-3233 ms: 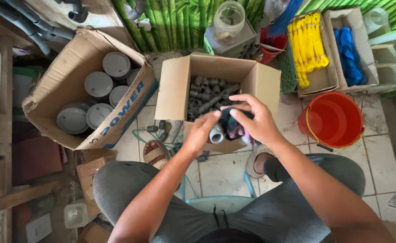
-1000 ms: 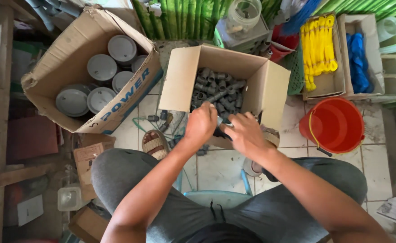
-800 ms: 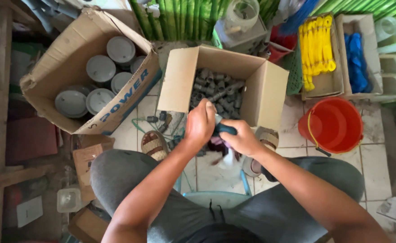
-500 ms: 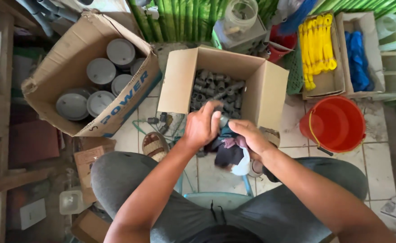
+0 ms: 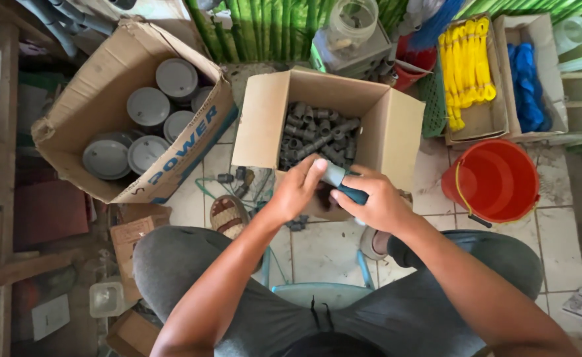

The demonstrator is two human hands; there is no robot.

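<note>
Both hands meet just near of the open cardboard box of grey pipe fittings [image 5: 317, 135]. Left hand [image 5: 297, 192] and right hand [image 5: 373, 201] each have fingers pinching a short grey plastic fitting with a teal end [image 5: 341, 182] between them. A red plastic bucket [image 5: 492, 178] stands to the right.

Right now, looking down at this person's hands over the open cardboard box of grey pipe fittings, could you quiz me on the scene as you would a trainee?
1. True or false: the round red plastic bucket stands on the person's left.
2. What do the left hand and right hand grip between them?
A. a small grey pipe fitting with a dark teal part
B. a yellow bundle
C. a grey round cap
3. Fill in: the large tilted cardboard box holds grey round ____.

Key
1. False; it stands on the right.
2. A
3. caps
</note>
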